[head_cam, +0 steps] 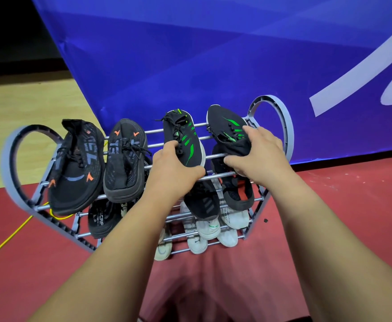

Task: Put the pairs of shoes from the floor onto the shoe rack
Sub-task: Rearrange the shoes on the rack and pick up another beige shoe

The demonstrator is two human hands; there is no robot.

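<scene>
A grey shoe rack (271, 108) with metal bars stands against a blue banner. On its top tier lie two black shoes with orange marks (78, 168) at the left. To their right are two black shoes with green stripes. My left hand (174, 168) grips the heel of the left green-striped shoe (185, 138). My right hand (257, 154) grips the heel of the right green-striped shoe (227, 126). Both shoes rest on the top bars with toes pointing away from me.
Lower tiers hold black shoes (102, 219), a black shoe with a red lining (239, 194) and several white shoes (206, 231). The blue banner (190, 54) rises right behind the rack. A yellow cable (6, 240) runs over the red floor at the left.
</scene>
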